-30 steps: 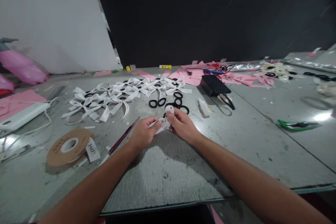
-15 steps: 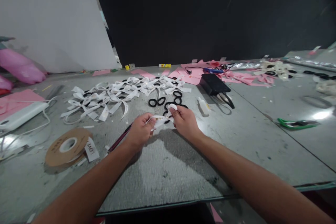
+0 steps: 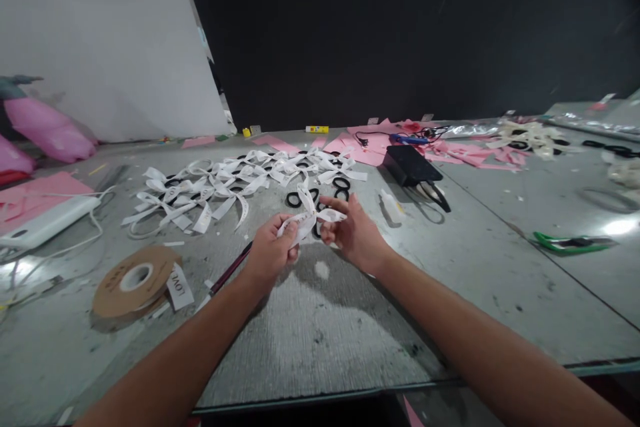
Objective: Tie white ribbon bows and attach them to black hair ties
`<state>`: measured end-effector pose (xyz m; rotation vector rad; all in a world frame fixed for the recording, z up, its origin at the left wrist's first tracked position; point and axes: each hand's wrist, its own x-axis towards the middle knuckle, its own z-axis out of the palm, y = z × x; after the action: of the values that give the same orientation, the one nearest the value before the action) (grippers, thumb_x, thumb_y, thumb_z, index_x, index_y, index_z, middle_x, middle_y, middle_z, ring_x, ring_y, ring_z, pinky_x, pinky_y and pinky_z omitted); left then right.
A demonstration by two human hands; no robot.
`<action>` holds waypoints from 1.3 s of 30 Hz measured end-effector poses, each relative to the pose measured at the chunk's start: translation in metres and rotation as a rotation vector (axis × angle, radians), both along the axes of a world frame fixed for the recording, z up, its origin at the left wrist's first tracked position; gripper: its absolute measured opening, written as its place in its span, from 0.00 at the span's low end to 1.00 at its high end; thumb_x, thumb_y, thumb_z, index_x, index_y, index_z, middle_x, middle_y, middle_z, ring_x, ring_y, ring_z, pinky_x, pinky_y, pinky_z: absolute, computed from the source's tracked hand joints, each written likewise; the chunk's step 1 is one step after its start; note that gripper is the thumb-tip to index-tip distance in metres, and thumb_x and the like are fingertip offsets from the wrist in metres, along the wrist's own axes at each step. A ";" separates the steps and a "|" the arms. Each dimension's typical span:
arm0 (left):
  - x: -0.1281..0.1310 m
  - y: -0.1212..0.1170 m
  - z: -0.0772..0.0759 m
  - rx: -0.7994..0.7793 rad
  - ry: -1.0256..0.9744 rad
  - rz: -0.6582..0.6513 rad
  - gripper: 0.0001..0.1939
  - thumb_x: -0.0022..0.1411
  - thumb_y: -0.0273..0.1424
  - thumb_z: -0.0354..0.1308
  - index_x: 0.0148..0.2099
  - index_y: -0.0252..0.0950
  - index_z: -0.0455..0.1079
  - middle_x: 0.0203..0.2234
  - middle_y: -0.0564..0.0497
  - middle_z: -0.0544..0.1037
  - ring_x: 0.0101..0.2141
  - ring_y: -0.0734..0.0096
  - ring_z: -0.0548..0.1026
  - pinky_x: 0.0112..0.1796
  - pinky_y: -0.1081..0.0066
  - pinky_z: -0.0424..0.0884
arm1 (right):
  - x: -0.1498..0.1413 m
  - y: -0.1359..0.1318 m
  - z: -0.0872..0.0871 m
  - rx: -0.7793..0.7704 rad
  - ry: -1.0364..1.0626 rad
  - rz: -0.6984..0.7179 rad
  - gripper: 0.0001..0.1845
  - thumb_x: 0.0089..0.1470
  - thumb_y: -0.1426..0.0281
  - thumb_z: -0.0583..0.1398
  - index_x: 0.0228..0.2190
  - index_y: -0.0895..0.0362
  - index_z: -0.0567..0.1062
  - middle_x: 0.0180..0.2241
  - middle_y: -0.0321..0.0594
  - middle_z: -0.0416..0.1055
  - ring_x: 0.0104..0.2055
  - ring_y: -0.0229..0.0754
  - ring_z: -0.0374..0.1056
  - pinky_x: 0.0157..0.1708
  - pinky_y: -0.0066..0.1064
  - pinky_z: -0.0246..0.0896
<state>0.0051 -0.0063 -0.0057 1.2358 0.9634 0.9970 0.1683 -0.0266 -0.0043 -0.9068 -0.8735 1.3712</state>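
Observation:
Both my hands meet above the grey table [image 3: 320,340], working a strip of white ribbon [image 3: 306,216] into loops. My left hand [image 3: 270,251] pinches the ribbon's folded middle, fingers closed. My right hand [image 3: 353,232] holds a loop of the same ribbon between thumb and curled fingers, with the forefinger stretched out. A small white scrap [image 3: 322,270] lies on the table just below the hands. Behind them lie black hair ties [image 3: 343,183] and a spread of finished white ribbon bows [image 3: 215,190].
A brown ribbon spool [image 3: 135,280] and a dark pencil-like stick [image 3: 227,275] lie at the left. A white power bank [image 3: 47,221] with cable sits further left. A black box [image 3: 410,163], scissors [image 3: 434,192], pink paper [image 3: 370,143] and a green tool [image 3: 565,241] lie to the right.
My hands have lifted a little and moved apart, and the ribbon now stands up in loops between them. A small white scrap has appeared on the table below.

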 end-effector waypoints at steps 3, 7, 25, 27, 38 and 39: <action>0.002 -0.001 -0.002 -0.039 -0.040 0.026 0.18 0.53 0.41 0.64 0.40 0.35 0.66 0.20 0.57 0.71 0.17 0.78 0.65 0.19 0.77 0.62 | -0.009 -0.001 -0.006 0.026 -0.016 0.031 0.28 0.44 0.47 0.67 0.39 0.55 0.74 0.29 0.36 0.70 0.26 0.36 0.65 0.26 0.30 0.62; 0.003 -0.007 0.001 -0.077 -0.084 -0.118 0.19 0.50 0.36 0.67 0.41 0.35 0.67 0.26 0.52 0.77 0.25 0.72 0.73 0.29 0.73 0.69 | -0.012 -0.001 -0.013 0.046 -0.148 -0.106 0.20 0.47 0.52 0.67 0.32 0.56 0.75 0.26 0.34 0.71 0.25 0.35 0.63 0.27 0.29 0.60; 0.002 -0.001 0.001 0.057 0.006 0.008 0.14 0.50 0.41 0.65 0.31 0.34 0.71 0.25 0.52 0.76 0.27 0.71 0.72 0.30 0.72 0.69 | -0.007 -0.003 -0.009 0.067 -0.262 -0.185 0.16 0.49 0.60 0.64 0.38 0.54 0.72 0.23 0.27 0.62 0.25 0.35 0.61 0.26 0.29 0.58; 0.002 -0.001 0.000 0.081 0.016 0.032 0.13 0.50 0.40 0.65 0.31 0.35 0.71 0.25 0.52 0.76 0.27 0.70 0.72 0.31 0.71 0.69 | -0.007 -0.003 -0.011 0.088 -0.280 -0.187 0.16 0.49 0.61 0.64 0.40 0.53 0.71 0.24 0.28 0.61 0.26 0.36 0.62 0.27 0.29 0.59; -0.009 -0.004 0.001 0.586 0.371 -0.004 0.04 0.60 0.31 0.59 0.33 0.37 0.73 0.29 0.50 0.75 0.32 0.67 0.70 0.36 0.71 0.63 | -0.006 -0.003 -0.011 0.072 -0.466 -0.251 0.15 0.48 0.65 0.62 0.39 0.53 0.71 0.28 0.31 0.65 0.25 0.37 0.62 0.25 0.31 0.60; -0.009 -0.004 0.001 0.597 0.380 0.000 0.03 0.60 0.30 0.59 0.33 0.37 0.73 0.29 0.50 0.74 0.32 0.67 0.70 0.37 0.70 0.63 | -0.005 -0.003 -0.011 0.098 -0.566 -0.275 0.14 0.49 0.65 0.62 0.39 0.54 0.71 0.27 0.32 0.64 0.26 0.38 0.62 0.25 0.32 0.61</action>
<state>-0.0037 -0.0099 -0.0045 1.9754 0.9824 1.1129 0.1630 -0.0299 -0.0152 -1.3135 -1.1757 0.8328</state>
